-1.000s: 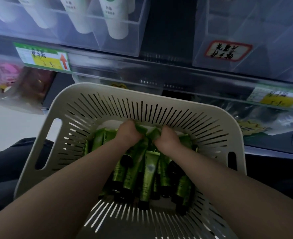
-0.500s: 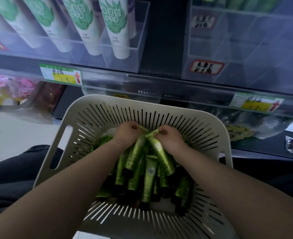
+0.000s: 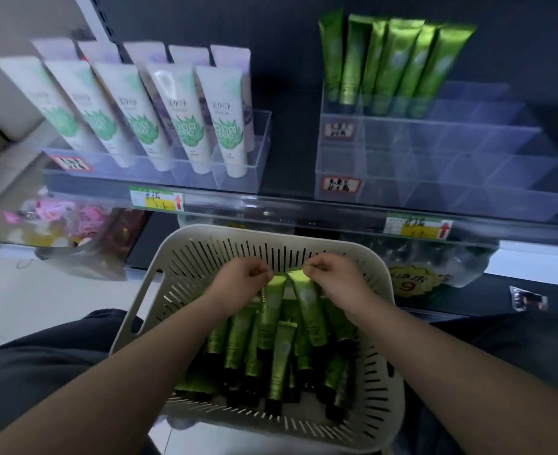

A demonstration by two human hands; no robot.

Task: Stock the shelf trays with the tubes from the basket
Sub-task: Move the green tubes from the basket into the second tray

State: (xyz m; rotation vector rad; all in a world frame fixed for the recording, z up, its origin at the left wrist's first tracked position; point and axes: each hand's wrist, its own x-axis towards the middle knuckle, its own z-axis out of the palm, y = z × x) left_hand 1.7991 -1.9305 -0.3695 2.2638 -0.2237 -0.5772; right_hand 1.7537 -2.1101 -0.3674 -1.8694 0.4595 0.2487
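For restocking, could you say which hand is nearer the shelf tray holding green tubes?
Right: the right hand lies below the tray; the left hand is farther left.

Over the slotted basket full of green tubes, the left hand pinches the crimped end of a raised tube and the right hand pinches a second tube just beside it. Above, a clear divided tray holds standing tubes in its back row
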